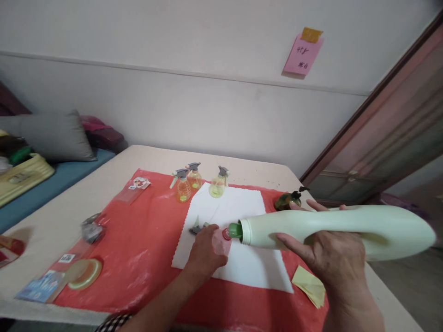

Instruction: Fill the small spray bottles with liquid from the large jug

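My right hand (332,258) grips a large pale green jug (387,226) by its handle. The jug is tipped on its side, its green spout (236,230) at the red-rimmed mouth of a small pink bottle (222,243). Around that bottle my left hand (204,251) is closed, over a white cloth (249,269). Whether liquid flows between them I cannot tell. A grey spray head (196,229) lies on the cloth just left of my left hand. Behind stand three small spray bottles with grey heads: two orange-yellow ones (183,190) (195,179) and a yellowish one (217,188).
A red sheet (148,249) covers much of the table. On it are a dark bottle (287,200), yellow paper slips (309,285), a round lid (90,273), a clear-wrapped item (92,229) and flat packets (43,286). A wall (207,110) rises behind.
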Tool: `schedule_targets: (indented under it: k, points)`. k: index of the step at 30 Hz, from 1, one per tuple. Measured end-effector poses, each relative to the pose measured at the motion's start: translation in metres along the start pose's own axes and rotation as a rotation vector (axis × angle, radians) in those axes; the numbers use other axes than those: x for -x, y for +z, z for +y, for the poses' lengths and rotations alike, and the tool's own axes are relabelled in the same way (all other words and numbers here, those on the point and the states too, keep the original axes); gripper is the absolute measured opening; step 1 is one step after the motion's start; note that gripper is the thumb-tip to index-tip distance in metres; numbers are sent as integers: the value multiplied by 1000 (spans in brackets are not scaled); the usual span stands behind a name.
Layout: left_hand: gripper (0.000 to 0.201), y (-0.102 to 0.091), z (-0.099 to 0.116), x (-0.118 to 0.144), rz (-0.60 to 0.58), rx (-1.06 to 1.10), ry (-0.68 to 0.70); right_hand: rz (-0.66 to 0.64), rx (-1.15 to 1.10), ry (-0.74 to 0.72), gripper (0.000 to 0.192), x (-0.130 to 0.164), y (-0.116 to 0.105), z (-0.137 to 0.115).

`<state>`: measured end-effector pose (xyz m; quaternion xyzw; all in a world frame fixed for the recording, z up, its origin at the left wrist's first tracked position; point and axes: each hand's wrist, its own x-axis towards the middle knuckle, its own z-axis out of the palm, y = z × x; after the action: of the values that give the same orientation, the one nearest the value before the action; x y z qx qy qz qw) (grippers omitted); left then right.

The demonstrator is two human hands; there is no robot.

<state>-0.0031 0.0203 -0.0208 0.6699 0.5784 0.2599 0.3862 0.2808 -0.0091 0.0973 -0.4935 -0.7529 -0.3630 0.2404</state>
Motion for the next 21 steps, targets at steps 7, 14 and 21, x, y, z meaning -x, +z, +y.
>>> schedule_targets:
  k: [7, 14, 21]
  points:
    - [78, 1, 0, 1, -4, 92, -27, 42, 19, 21, 67, 0, 1, -1]
    - [77, 1, 0, 1, 6, 70, -26, 37, 38, 10, 72, 1, 2, -1]
    - [78, 0, 0, 1, -6, 81, -40, 41, 35, 18, 70, 4, 4, 0]
